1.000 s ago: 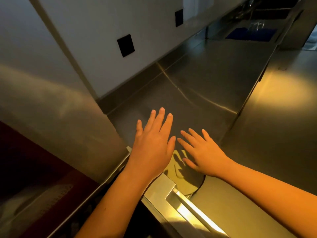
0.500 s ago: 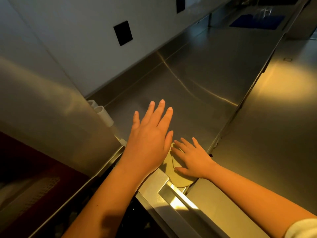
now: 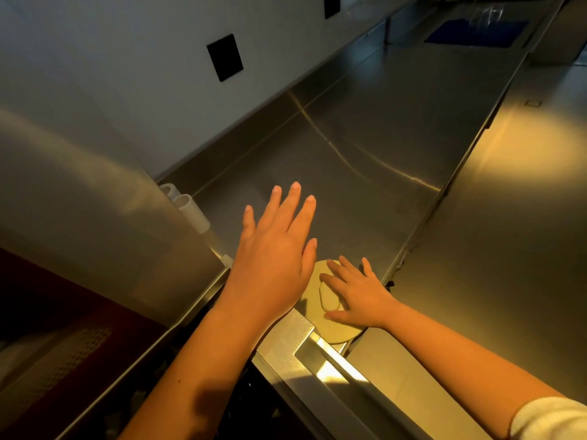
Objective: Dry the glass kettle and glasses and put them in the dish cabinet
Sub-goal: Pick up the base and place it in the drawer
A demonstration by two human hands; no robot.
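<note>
Steel counter [image 3: 381, 160] ahead: your right hand [image 3: 359, 296] lies flat, fingers spread, pinning the cloth [image 3: 320, 312], likely gathering it for drying. Your left hand [image 3: 273, 265] hovers open, empty.

Steel grey and warm yellow light around me.
My white sleeve [image 3: 552, 417] is showing; the counter [image 3: 365, 147] is gleaming silver-grey, a blue mat [image 3: 476, 34] is lying far off, black plates [image 3: 225, 57] are dotting the pale wall [image 3: 111, 58].

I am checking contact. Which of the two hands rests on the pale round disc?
The right hand: its fingers lie spread on the pale disc. The left hand is raised, holding nothing.
</note>
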